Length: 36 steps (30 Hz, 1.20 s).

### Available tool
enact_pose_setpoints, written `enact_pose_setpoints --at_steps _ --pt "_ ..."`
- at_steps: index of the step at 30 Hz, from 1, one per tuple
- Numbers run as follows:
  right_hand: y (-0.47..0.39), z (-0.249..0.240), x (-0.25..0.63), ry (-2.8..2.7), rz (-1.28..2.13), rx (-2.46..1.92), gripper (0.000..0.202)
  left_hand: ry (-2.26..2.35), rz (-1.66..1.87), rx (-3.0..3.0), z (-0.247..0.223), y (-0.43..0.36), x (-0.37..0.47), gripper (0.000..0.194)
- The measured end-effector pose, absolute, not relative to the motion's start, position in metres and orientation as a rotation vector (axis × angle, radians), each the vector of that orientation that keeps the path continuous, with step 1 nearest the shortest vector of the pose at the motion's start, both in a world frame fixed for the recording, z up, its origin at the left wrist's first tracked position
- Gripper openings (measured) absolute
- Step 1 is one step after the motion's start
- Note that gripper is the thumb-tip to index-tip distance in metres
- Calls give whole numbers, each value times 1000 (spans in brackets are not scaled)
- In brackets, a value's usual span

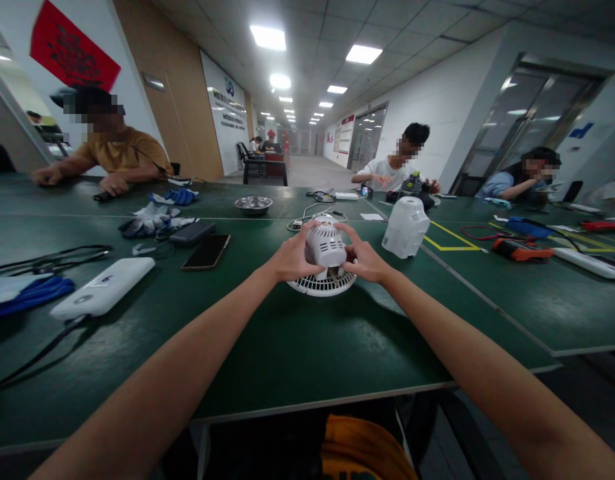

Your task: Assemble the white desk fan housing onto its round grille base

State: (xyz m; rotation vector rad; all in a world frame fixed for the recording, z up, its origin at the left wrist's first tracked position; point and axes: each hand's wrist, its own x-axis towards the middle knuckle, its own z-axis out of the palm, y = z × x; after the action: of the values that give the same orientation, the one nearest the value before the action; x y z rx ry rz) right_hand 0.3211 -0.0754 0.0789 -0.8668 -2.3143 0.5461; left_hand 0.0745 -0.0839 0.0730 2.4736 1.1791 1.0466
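Note:
A small white fan lies face down on the green table, its round slatted grille [321,287] flat underneath. On top of the grille sits the white vented motor housing [331,245]. My left hand [292,257] is wrapped around the housing's left side, with the thumb low at its front. From the right, my right hand [368,260] grips the same housing, its fingers curled around the far side. A dark gap shows at the housing's lower front edge. A white plastic shell [406,227] with slots stands to the right, apart from my hands.
Leftward on the table [287,360] lie a phone [206,252], a dark case [192,233], a white power bank [105,287] and gloves [152,219]. A metal bowl [253,205] stands farther back. An orange multimeter [521,250] lies right. Several people sit around.

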Motion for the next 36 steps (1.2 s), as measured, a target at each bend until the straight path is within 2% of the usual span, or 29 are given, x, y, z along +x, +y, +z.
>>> enact_pose_setpoints --at_steps 18,26,36 --pt "-74 80 321 -2302 578 -860 93 1043 1012 2484 73 -78 68 101" --pt "-73 80 321 -2318 573 -877 95 991 972 2548 71 -71 65 120" --pt "-73 80 321 -2358 449 -878 88 1049 995 2558 72 -75 66 117"
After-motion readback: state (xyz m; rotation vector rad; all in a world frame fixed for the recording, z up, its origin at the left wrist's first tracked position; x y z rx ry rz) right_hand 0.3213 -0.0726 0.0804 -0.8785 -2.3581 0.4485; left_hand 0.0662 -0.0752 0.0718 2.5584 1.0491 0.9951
